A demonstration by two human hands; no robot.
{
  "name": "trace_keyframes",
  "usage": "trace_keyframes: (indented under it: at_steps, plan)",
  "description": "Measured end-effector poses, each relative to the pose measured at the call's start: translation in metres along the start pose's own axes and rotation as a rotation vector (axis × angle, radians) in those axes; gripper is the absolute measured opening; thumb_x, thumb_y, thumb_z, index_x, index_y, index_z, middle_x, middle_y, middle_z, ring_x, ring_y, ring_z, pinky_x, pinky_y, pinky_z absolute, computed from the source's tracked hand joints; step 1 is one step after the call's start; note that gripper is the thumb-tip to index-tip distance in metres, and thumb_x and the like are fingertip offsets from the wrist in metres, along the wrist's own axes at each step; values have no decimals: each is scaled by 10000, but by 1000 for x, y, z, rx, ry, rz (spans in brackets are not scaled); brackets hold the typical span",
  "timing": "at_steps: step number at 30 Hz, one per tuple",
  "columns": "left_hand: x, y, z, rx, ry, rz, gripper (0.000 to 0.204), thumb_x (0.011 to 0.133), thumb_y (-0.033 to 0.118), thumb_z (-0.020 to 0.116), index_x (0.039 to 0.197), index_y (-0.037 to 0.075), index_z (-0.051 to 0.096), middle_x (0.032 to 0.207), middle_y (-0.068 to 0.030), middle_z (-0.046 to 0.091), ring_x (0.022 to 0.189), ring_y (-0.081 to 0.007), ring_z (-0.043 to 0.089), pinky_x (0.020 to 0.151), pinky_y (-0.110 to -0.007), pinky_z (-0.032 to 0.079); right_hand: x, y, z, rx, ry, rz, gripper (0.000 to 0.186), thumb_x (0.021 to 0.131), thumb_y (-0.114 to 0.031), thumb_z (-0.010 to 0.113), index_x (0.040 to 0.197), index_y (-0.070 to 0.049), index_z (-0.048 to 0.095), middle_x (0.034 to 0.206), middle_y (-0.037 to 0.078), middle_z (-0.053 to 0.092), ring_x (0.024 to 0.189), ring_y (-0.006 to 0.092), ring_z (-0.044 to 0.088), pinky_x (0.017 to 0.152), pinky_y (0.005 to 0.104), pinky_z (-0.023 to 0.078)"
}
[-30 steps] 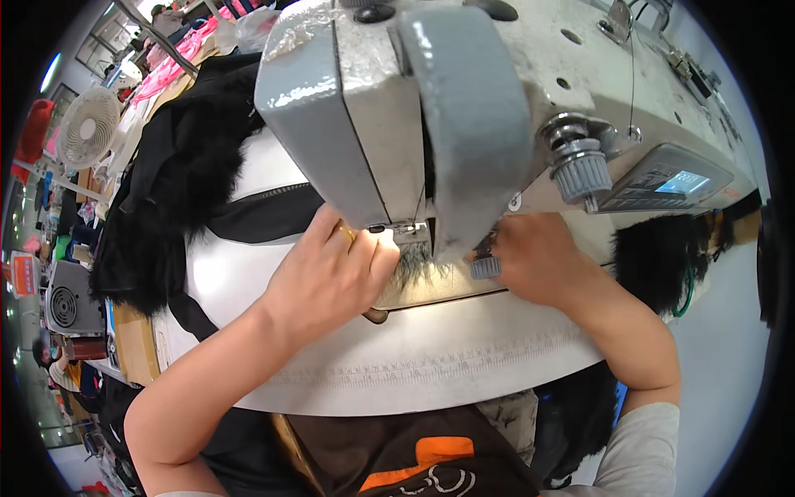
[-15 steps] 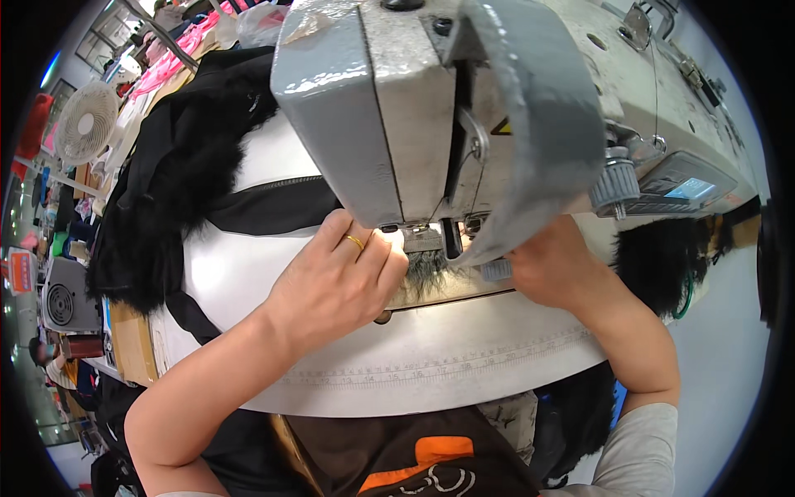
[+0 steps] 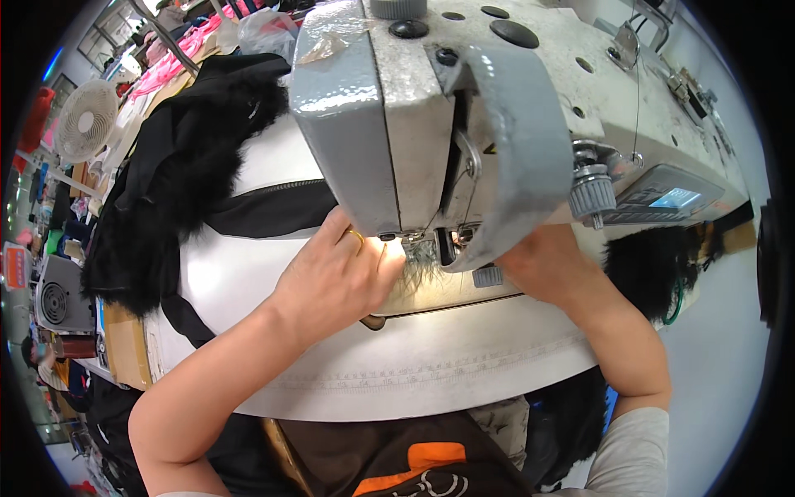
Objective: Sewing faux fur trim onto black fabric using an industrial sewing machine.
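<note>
At the needle area of a grey-and-white sewing machine (image 3: 426, 108), my left hand (image 3: 341, 273), with a ring on one finger, has its fingers bent and pressed together. A black fabric strip (image 3: 273, 209) with a stitched edge runs from the left into those fingertips. Dark fur strands (image 3: 421, 272) poke out beside them, under the machine head. To the right of the needle, my right hand (image 3: 542, 261) is curled; the machine's guard covers its fingertips, so what they grip is hidden.
A heap of black furry fabric (image 3: 178, 182) lies left on the white table (image 3: 414, 364), which has a printed ruler scale. More black fur (image 3: 654, 269) sits at the right beneath the machine arm. A white fan (image 3: 85, 122) and a cardboard piece (image 3: 126, 348) are farther left.
The view has shifted slightly, so the machine head appears a little lower and its right side farther left. Both hands stay by the needle area, with the right a little farther left in view.
</note>
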State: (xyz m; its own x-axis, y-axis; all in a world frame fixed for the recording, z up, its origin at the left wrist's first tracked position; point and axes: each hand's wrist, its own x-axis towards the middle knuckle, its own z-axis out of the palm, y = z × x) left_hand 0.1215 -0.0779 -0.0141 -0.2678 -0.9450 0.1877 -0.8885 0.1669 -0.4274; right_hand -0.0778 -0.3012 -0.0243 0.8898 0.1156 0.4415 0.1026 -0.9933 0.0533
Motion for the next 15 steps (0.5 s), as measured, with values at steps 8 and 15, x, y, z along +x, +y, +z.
trace_keyframes:
  at_steps: [8,15]
  plan:
    - [1,-5,8,-33,1,-17,94,824,102,681,811,115,588,680,-43,589,836,-236,638,1032,-410,459,-9,1,2,-9,-161,50,101,964,-220,661,1047,-192,710,980,64,670,908,291,729,616,452,592]
    - [3,-17,16,-335,112,-203,25,828,106,694,832,127,683,780,-32,632,1005,-242,613,926,-408,461,-10,5,14,-85,-140,53,113,942,-201,664,1034,-178,727,954,90,669,886,328,726,613,480,590]
